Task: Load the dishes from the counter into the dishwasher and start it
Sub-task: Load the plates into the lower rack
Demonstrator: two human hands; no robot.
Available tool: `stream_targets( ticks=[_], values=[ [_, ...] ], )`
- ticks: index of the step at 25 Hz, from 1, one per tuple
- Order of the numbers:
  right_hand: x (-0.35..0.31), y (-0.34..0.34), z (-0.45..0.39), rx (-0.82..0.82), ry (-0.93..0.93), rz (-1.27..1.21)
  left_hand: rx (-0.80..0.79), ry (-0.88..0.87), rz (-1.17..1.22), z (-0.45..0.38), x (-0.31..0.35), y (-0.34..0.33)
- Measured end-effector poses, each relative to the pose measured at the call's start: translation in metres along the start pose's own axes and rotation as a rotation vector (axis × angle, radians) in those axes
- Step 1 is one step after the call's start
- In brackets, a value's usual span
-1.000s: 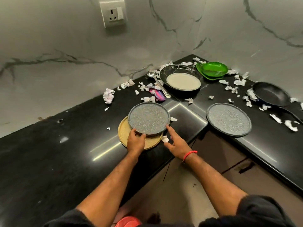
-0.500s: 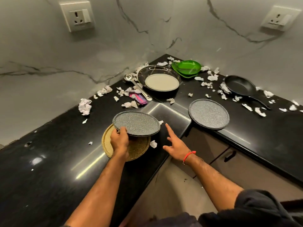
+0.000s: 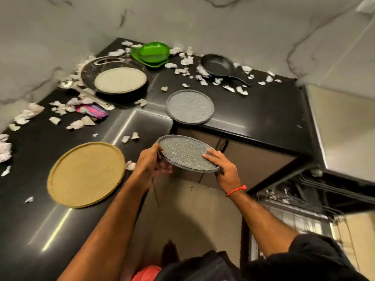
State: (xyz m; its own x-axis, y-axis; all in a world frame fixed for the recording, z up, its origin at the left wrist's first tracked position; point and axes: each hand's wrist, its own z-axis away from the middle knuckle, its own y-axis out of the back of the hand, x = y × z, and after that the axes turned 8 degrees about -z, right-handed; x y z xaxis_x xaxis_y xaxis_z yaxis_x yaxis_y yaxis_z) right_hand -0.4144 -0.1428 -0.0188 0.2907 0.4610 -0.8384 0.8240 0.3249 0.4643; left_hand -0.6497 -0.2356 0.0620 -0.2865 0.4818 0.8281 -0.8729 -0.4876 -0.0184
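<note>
Now left hand point(image 3: 149, 164) gripping plate point(image 3: 183, 152), right hand point(image 3: 223, 169) steadying

Two grey speckled plates point(image 3: 190, 106) point(image 3: 185, 152), one tan plate point(image 3: 86, 174), one frying pan point(image 3: 218, 64), one ladle point(image 3: 85, 92).

Pale marble-look walls point(image 3: 203, 21) with dark grey veins meet in a corner well beyond the fingers. A glossy black L-shaped counter point(image 3: 36, 220) wraps around that corner, carrying streaks of reflected light left of the fingers. Beneath the fingers lie beige cabinet fronts point(image 3: 253, 157) and a tan floor point(image 3: 188, 216). White paper scraps point(image 3: 129, 137) litter the counter.
</note>
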Motion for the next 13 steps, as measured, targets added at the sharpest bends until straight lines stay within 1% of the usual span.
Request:
stream_targets(
  ticks=[3, 7, 10, 13],
  values=[
    [0.019, 0.052, 0.045, 0.129, -0.057, 0.022, -0.114, -0.047, -0.143, 0.001, -0.012, -0.064],
    [0.04, 0.123, 0.124, 0.304, -0.186, 0.058, -0.242, -0.082, -0.321, 0.021, -0.045, -0.154],
    [0.052, 0.165, 0.193, 0.402, -0.277, 0.096, -0.358, -0.049, -0.449, 0.045, -0.08, -0.218],
    [0.061, 0.202, 0.274, 0.47, -0.377, 0.106, -0.476, 0.048, -0.543, 0.079, -0.12, -0.285]
  ],
)
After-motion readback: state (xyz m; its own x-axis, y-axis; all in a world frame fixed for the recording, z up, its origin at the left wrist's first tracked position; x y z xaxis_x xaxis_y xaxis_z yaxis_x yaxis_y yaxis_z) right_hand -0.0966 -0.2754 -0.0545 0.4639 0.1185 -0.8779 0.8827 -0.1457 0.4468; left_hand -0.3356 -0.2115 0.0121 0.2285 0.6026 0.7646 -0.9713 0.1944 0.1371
